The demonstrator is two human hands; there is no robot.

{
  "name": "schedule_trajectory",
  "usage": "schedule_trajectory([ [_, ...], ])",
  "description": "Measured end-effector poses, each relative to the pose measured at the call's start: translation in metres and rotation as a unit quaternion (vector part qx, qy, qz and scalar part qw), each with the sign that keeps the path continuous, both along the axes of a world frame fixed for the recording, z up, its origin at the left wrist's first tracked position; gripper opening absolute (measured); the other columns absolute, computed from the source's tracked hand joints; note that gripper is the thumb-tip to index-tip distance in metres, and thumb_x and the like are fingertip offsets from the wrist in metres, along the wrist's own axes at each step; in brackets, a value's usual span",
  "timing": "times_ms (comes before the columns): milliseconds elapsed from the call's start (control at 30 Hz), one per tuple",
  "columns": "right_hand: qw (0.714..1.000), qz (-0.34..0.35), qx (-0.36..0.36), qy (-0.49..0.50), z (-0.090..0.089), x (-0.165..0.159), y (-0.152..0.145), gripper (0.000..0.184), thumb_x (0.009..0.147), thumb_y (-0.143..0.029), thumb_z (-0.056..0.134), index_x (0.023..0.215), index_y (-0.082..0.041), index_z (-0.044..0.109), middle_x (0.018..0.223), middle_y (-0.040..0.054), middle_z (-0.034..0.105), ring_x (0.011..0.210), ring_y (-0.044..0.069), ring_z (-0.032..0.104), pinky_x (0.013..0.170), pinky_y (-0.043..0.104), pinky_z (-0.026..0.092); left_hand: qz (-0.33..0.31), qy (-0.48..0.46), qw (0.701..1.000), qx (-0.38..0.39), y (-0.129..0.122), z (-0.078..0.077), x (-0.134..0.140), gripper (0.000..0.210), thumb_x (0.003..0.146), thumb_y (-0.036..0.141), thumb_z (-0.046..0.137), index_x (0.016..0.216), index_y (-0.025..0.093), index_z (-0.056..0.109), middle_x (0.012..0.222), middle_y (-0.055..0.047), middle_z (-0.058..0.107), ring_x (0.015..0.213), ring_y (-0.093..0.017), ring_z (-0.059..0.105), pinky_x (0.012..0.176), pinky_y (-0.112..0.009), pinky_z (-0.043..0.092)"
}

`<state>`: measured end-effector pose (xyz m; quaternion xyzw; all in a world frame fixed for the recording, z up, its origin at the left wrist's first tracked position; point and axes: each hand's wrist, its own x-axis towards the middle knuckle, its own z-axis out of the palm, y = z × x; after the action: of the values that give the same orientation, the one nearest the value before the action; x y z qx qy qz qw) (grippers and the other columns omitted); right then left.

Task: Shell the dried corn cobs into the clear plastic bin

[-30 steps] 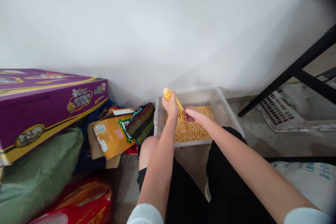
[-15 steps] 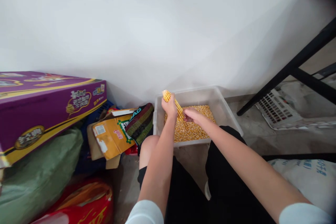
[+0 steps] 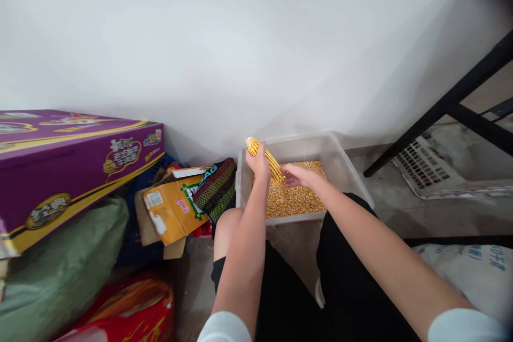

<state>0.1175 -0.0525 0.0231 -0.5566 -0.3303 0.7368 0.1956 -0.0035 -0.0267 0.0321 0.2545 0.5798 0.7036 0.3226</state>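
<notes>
A yellow ear of corn (image 3: 273,166) slants over a pale plastic bin (image 3: 352,173), its whitish end up and to the left. My left hand (image 3: 258,163) is closed around its upper part. At the lower end, my right hand (image 3: 297,175) has its fingers curled against the cob; the fingertips are partly hidden. Loose corn kernels (image 3: 294,203) cover the bottom of the bin beneath both hands.
Left of the bin lie a mesh bag (image 3: 216,184) and a flattened yellow carton (image 3: 174,208). Farther left are a purple box (image 3: 88,165), a green sack (image 3: 72,256) and a red bag (image 3: 132,310). At right stand a black metal frame (image 3: 420,128), a white basket (image 3: 428,171) and a white sack (image 3: 468,272).
My right hand has shifted slightly to the right at the cob's lower end, and its fingers have loosened a little. My left hand keeps its hold on the ear of corn.
</notes>
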Motion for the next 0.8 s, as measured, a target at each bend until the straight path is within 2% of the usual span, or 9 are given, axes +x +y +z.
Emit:
schedule_trajectory([
  [200, 0.999, 0.029, 0.031, 0.0, 0.006, -0.006, -0.004, 0.008, 0.069, -0.01, 0.046, 0.07, -0.017, 0.043, 0.055, -0.0015, 0.048, 0.045, 0.011, 0.054, 0.046, 0.022, 0.048, -0.012, -0.009, 1.0, -0.002, -0.003, 0.005, -0.002, 0.04, 0.062, 0.045, 0.071, 0.085, 0.015, 0.057, 0.076, -0.002, 0.057, 0.072, -0.016, 0.057, 0.065, -0.03, 0.045],
  [333, 0.998, 0.023, 0.055, -0.023, 0.0, -0.011, -0.005, 0.011, 0.065, -0.008, 0.048, 0.064, -0.017, 0.041, 0.048, -0.0034, 0.042, 0.039, 0.009, 0.047, 0.038, 0.019, 0.039, -0.02, -0.008, 1.0, -0.003, -0.003, 0.002, -0.001, 0.039, 0.062, 0.044, 0.071, 0.085, 0.015, 0.058, 0.076, -0.002, 0.057, 0.07, -0.016, 0.057, 0.064, -0.03, 0.045],
  [433, 0.997, 0.005, 0.065, -0.031, -0.006, -0.011, -0.006, 0.014, 0.062, -0.006, 0.048, 0.062, -0.018, 0.041, 0.046, -0.0036, 0.041, 0.037, 0.008, 0.043, 0.037, 0.018, 0.036, -0.009, -0.015, 1.0, -0.002, -0.001, -0.001, -0.002, 0.038, 0.063, 0.043, 0.07, 0.085, 0.014, 0.058, 0.075, -0.001, 0.057, 0.07, -0.016, 0.057, 0.065, -0.029, 0.045],
  [533, 0.998, 0.0, 0.059, -0.009, -0.011, -0.009, -0.005, 0.013, 0.062, -0.007, 0.047, 0.062, -0.018, 0.041, 0.047, -0.0028, 0.043, 0.04, 0.009, 0.044, 0.043, 0.02, 0.042, 0.012, -0.029, 0.999, -0.002, 0.004, -0.004, -0.005, 0.036, 0.065, 0.041, 0.069, 0.086, 0.014, 0.058, 0.076, -0.001, 0.058, 0.071, -0.016, 0.057, 0.065, -0.029, 0.046],
  [633, 0.998, -0.016, 0.003, 0.054, -0.012, -0.006, -0.001, 0.008, 0.069, -0.013, 0.046, 0.065, -0.018, 0.041, 0.05, -0.0013, 0.046, 0.045, 0.011, 0.049, 0.051, 0.025, 0.049, 0.03, -0.036, 0.999, -0.008, 0.008, -0.006, -0.009, 0.035, 0.065, 0.038, 0.07, 0.087, 0.014, 0.058, 0.078, -0.002, 0.059, 0.074, -0.016, 0.058, 0.067, -0.029, 0.046],
  [700, 0.995, -0.025, -0.027, 0.091, -0.011, -0.005, 0.002, 0.007, 0.075, -0.019, 0.046, 0.069, -0.019, 0.043, 0.051, -0.001, 0.046, 0.046, 0.012, 0.05, 0.052, 0.026, 0.049, 0.061, -0.052, 0.997, -0.012, 0.01, -0.009, -0.012, 0.033, 0.066, 0.036, 0.069, 0.089, 0.015, 0.059, 0.081, -0.003, 0.06, 0.077, -0.016, 0.059, 0.068, -0.029, 0.046],
  [800, 0.994, -0.008, 0.009, 0.112, -0.006, -0.003, 0.003, 0.006, 0.08, -0.022, 0.054, 0.081, -0.017, 0.05, 0.058, -0.0013, 0.05, 0.05, 0.012, 0.052, 0.054, 0.025, 0.05, 0.11, -0.095, 0.989, -0.019, 0.013, -0.014, -0.019, 0.033, 0.068, 0.034, 0.067, 0.094, 0.015, 0.058, 0.084, -0.003, 0.06, 0.078, -0.016, 0.059, 0.069, -0.029, 0.047],
])
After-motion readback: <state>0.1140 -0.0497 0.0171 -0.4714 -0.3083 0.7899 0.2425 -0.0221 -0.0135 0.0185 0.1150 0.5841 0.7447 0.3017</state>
